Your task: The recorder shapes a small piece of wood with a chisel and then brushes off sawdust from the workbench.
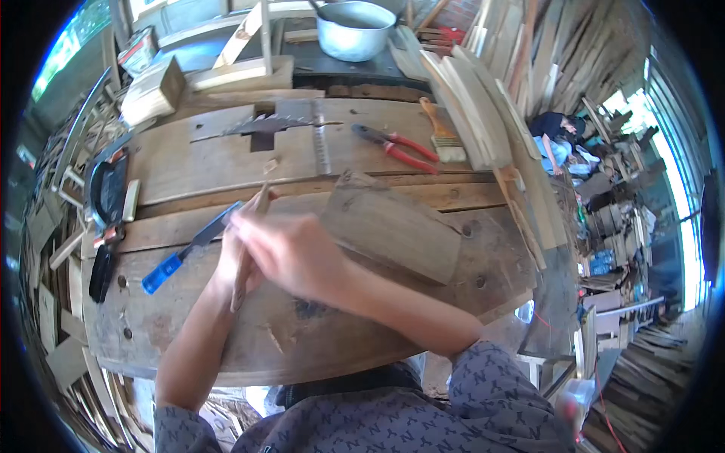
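Note:
My left hand (236,260) is closed around a thin wooden strip (240,291), which stands steeply across the palm. Over it, slightly blurred, my right hand (291,245) is closed, its fingertips close to the strip and left fingers. Whatever those right fingers pinch is hidden. Just left of both hands lies a flat-bladed tool with a blue handle (162,273); its blade runs toward my left fingers. To the right of my hands, a thick wooden board (396,230) lies at a slant on the wooden workbench (340,340).
Red-handled pliers (396,147) and a paintbrush (440,136) lie farther back. At the left are a black clamp-like tool (107,192) and a wooden block (153,90). A metal pot (355,30) stands behind. Planks (472,106) line the right; another person (557,136) sits beyond.

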Action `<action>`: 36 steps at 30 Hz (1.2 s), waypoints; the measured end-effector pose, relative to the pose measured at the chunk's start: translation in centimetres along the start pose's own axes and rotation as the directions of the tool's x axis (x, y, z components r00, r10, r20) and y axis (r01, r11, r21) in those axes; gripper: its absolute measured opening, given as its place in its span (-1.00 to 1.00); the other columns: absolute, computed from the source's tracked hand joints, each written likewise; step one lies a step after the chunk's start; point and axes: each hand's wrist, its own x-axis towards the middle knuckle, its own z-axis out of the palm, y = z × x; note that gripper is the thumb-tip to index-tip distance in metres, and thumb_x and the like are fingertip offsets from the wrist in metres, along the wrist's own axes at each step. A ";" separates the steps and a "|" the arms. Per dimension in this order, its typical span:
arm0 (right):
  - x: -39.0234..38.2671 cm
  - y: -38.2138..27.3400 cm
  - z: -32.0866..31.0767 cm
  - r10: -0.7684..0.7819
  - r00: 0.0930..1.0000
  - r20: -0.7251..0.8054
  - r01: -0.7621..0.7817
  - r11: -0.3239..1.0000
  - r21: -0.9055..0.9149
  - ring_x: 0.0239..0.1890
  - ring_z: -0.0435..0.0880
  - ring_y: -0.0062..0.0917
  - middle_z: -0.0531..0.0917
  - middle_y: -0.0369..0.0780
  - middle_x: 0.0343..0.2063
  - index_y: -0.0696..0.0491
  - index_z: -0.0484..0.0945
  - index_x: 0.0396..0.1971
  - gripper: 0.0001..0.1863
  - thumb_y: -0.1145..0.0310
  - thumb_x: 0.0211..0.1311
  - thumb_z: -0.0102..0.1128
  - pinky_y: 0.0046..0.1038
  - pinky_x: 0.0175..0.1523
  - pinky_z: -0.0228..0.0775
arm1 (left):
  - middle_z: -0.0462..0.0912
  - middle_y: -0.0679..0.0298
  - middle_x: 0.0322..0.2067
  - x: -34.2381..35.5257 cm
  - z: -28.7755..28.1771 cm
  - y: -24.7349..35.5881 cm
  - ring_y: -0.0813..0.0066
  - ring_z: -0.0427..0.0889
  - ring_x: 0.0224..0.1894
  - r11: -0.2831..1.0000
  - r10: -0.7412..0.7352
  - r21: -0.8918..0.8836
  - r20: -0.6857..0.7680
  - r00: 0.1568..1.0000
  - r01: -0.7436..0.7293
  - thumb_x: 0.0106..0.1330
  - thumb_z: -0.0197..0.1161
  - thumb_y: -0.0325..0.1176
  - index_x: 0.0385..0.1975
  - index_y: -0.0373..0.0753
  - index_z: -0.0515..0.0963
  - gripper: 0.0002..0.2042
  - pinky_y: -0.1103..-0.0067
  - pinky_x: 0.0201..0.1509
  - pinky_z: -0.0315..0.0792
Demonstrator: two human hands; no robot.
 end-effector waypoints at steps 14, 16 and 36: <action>-1.4 1.9 -0.4 0.030 0.999 -0.014 -0.031 0.999 -0.035 -0.48 0.74 -0.22 0.72 -0.03 -0.46 0.17 0.67 -0.03 -0.73 0.40 0.35 0.22 -0.28 -0.40 0.58 | 0.50 0.47 -0.50 2.6 -3.1 -2.3 0.72 0.43 -0.65 0.964 0.082 0.226 0.257 0.963 -0.142 0.62 -0.08 -0.08 -0.01 -0.15 0.48 -0.70 0.68 -0.52 0.40; -1.3 1.3 -0.1 -0.043 0.998 -0.051 0.044 0.999 0.027 -0.46 0.75 -0.21 0.73 -0.03 -0.43 0.17 0.67 -0.04 -0.74 0.39 0.35 0.22 -0.27 -0.38 0.59 | 0.47 0.46 -0.54 3.4 -4.3 -1.8 0.71 0.38 -0.68 0.934 0.227 0.209 0.281 0.933 -0.290 0.61 -0.07 -0.09 -0.09 -0.12 0.48 -0.73 0.67 -0.55 0.35; -1.7 1.9 0.3 0.018 1.000 0.006 -0.018 0.995 0.093 -0.48 0.73 -0.27 0.70 -0.05 -0.46 0.08 0.60 0.15 -0.62 0.43 0.36 0.22 -0.29 -0.36 0.56 | 0.44 0.45 -0.53 2.3 -3.4 -0.7 0.74 0.34 -0.66 0.938 0.116 0.278 0.308 0.944 -0.206 0.59 -0.03 -0.08 0.11 -0.18 0.44 -0.66 0.70 -0.65 0.21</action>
